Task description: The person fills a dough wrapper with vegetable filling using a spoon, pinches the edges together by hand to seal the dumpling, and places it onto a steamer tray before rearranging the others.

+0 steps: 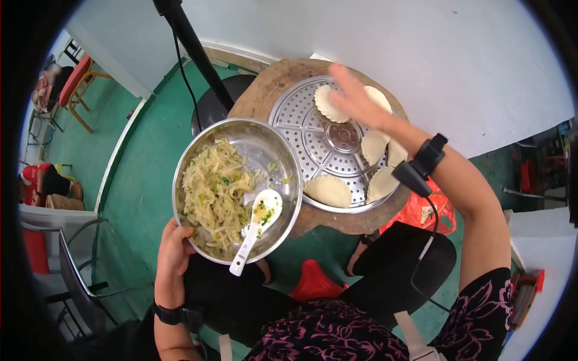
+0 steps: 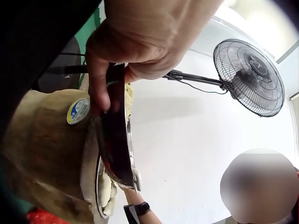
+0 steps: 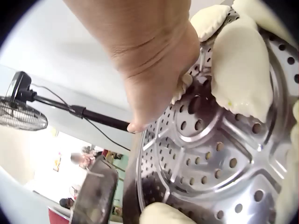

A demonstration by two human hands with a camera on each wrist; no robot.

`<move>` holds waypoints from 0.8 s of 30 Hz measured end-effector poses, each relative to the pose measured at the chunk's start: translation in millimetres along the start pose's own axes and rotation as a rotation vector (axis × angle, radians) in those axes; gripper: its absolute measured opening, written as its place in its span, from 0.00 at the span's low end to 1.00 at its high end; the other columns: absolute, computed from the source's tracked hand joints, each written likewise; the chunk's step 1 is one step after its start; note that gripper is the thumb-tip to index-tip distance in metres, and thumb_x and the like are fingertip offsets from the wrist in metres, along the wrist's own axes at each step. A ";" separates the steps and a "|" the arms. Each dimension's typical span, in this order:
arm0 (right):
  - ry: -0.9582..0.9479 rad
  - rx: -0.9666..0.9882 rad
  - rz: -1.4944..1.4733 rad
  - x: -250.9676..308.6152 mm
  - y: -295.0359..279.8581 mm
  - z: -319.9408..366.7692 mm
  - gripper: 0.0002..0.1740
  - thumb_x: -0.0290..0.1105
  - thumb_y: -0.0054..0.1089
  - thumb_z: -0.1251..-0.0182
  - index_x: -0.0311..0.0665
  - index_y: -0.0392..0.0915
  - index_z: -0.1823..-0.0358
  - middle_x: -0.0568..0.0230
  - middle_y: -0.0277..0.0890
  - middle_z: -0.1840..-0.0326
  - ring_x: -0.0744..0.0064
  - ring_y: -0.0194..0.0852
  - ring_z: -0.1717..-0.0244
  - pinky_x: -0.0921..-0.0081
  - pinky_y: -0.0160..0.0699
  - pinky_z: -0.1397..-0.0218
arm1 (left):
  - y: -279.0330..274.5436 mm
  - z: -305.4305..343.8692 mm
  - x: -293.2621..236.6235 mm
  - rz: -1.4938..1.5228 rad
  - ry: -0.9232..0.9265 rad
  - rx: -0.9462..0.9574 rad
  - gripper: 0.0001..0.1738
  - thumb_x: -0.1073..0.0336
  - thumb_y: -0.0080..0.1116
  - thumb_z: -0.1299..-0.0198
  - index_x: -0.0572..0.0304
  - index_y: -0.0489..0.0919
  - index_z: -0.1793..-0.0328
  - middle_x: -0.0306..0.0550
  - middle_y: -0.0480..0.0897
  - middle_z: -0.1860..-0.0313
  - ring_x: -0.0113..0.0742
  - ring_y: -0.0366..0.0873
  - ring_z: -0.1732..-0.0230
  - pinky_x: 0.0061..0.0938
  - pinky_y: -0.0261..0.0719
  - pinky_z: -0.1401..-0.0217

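My left hand (image 1: 173, 248) grips the rim of a steel bowl (image 1: 256, 143) by its near left side, thumb on top. Shredded filling with green bits (image 1: 214, 189) lies in the bowl, along with a white spoon (image 1: 265, 210) whose handle hangs over the near rim. In the left wrist view the bowl (image 2: 114, 135) appears edge-on under the fingers. My right hand (image 1: 356, 102) is over the far part of a perforated steamer tray (image 1: 295, 129), fingers extended. It overlaps a crimped dumpling (image 1: 325, 103). More dumplings lie around the tray's right side and near edge, one large dumpling (image 1: 328, 191) closest to the bowl.
The tray sits on a wooden stump table (image 1: 259, 96) against a white wall (image 1: 433, 66). A black fan pole (image 1: 201, 54) rises behind the bowl. A red plastic bag (image 1: 442, 210) lies on the right, below the table edge. Chairs stand at the left.
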State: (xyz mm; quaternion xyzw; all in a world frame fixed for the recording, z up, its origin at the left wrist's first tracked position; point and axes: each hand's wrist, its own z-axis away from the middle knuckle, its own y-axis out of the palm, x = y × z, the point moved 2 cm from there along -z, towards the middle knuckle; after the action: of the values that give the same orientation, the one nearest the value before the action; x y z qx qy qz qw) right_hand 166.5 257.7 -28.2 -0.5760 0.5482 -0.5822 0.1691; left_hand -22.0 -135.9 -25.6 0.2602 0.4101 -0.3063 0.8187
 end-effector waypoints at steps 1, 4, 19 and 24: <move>0.158 -0.019 -0.099 -4.7 -12.2 -4.3 0.32 0.49 0.38 0.36 0.30 0.54 0.38 0.47 0.53 0.37 0.57 0.49 0.35 0.63 0.48 0.35 | -8.0 -2.4 4.7 -0.009 -0.009 -0.001 0.22 0.75 0.39 0.52 0.71 0.63 0.47 0.55 0.76 0.55 0.40 0.80 0.63 0.31 0.83 0.66; 0.544 -0.005 -0.265 -14.4 -40.6 -13.4 0.26 0.46 0.47 0.38 0.29 0.68 0.49 0.51 0.69 0.50 0.62 0.65 0.47 0.71 0.62 0.46 | -7.4 -2.9 2.2 -0.006 -0.012 -0.006 0.22 0.75 0.39 0.52 0.71 0.64 0.47 0.55 0.75 0.55 0.40 0.80 0.62 0.31 0.84 0.67; 0.947 0.251 -0.657 -16.4 15.7 -22.2 0.30 0.39 0.71 0.58 0.21 0.73 0.60 0.50 0.75 0.63 0.64 0.77 0.65 0.71 0.75 0.68 | -6.9 -2.2 1.8 0.006 -0.017 -0.026 0.23 0.75 0.39 0.51 0.72 0.62 0.46 0.56 0.75 0.54 0.42 0.80 0.61 0.31 0.84 0.67; 0.786 0.120 -0.297 -19.0 24.9 -25.8 0.28 0.42 0.72 0.62 0.24 0.77 0.66 0.50 0.78 0.68 0.63 0.77 0.68 0.71 0.74 0.66 | -3.8 -1.1 0.6 0.015 -0.006 -0.006 0.23 0.75 0.39 0.51 0.73 0.62 0.46 0.57 0.74 0.54 0.43 0.79 0.60 0.34 0.84 0.66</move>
State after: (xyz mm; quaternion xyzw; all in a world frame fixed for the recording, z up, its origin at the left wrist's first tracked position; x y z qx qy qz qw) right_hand 138.8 276.4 -51.3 -0.3721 0.4472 -0.8065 -0.1050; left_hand -25.0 -137.9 -27.3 0.2600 0.4064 -0.2998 0.8230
